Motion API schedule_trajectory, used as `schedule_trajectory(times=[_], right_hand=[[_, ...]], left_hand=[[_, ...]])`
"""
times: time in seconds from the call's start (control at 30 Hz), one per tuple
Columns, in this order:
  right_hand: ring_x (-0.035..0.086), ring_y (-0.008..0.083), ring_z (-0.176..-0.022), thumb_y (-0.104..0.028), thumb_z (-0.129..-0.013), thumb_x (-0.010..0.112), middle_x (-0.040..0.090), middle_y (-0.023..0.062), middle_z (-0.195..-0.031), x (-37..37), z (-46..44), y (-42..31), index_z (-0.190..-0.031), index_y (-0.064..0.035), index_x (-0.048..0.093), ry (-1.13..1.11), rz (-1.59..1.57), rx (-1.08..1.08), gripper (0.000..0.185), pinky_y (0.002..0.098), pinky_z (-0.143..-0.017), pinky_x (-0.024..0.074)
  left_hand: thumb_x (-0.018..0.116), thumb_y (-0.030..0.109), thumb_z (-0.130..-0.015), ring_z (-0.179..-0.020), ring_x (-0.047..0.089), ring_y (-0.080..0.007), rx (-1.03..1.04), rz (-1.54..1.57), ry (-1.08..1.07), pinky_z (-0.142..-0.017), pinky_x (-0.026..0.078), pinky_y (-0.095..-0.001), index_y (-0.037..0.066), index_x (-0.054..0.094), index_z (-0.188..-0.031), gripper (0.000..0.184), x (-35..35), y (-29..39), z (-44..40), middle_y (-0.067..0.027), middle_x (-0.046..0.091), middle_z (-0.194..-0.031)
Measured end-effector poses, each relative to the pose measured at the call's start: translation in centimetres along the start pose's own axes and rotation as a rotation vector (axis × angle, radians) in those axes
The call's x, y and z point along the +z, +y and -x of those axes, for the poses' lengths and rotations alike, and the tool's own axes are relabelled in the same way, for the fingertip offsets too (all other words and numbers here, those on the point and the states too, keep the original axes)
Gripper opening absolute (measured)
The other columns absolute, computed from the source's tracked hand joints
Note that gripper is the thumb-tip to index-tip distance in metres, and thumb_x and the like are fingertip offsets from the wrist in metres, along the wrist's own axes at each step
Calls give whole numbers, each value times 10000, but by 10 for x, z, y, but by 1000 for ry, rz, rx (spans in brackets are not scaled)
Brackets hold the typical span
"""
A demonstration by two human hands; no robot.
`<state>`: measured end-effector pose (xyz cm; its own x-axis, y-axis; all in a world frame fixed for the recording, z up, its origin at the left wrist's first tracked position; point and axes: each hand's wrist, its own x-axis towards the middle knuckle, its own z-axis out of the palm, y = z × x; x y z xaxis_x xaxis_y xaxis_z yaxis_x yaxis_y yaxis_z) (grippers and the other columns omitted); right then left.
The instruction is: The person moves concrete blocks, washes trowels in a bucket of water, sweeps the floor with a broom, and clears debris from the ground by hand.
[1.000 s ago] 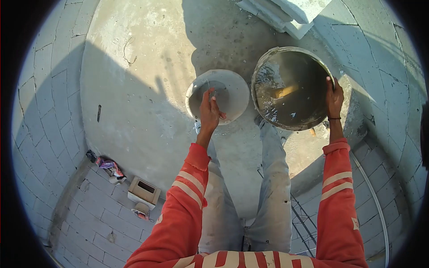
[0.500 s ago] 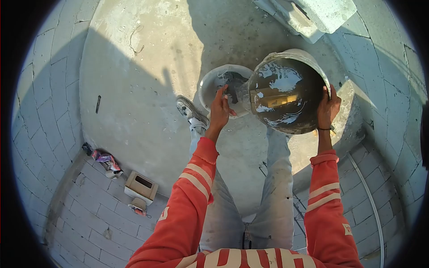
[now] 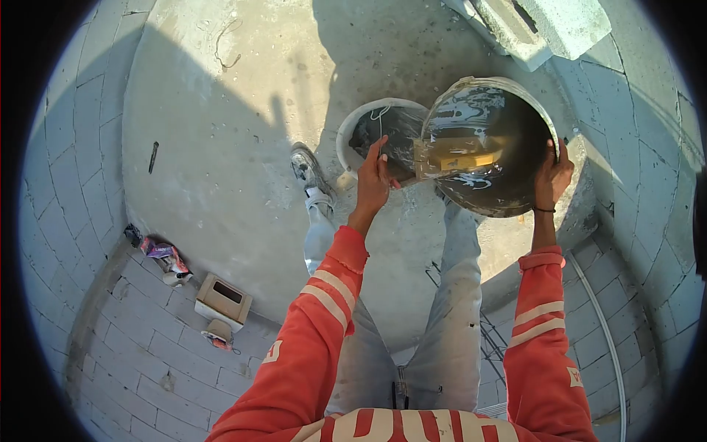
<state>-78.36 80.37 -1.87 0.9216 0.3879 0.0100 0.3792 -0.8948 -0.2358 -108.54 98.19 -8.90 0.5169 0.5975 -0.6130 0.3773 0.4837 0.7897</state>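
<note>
My right hand [image 3: 554, 177] grips the right rim of a large, tilted bucket [image 3: 546, 118] of murky water [image 3: 508, 177]. A yellow block-like shape [image 3: 471, 160] shows in the water; whether it is an object or a reflection is unclear. Water runs over the left lip into a smaller whitish bucket [image 3: 345, 140] beside it, which holds dark liquid. My left hand [image 3: 373, 180] is over the small bucket's near edge, fingers closed on a thin white cord [image 3: 380, 118] that rises from them. The cord's lower end is hidden.
Pale blocks [image 3: 545, 29] stand at the upper right. At lower left are a box with a slot [image 3: 223, 295] and a crumpled colourful bag [image 3: 166, 258]. A dark rod [image 3: 153, 158] lies on the concrete floor [image 3: 221, 184]. Block walls curve around both sides.
The dark liquid in the small bucket covers more of its inside. Both buckets and my hands sit slightly further right in view. The large bucket remains tilted and pouring.
</note>
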Motion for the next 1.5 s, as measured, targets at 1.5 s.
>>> schedule_trajectory(times=[1.5], right_hand=[[536, 284, -885, -201, -838, 731, 518, 96, -894, 24, 60, -57, -1180, -166, 665, 169, 70, -115, 350, 406, -799, 443]], left_hand=[[417, 297, -1032, -489, 397, -35, -121, -11, 82, -558, 514, -255, 168, 413, -1454, 442, -20, -20, 39, 44, 385, -549]])
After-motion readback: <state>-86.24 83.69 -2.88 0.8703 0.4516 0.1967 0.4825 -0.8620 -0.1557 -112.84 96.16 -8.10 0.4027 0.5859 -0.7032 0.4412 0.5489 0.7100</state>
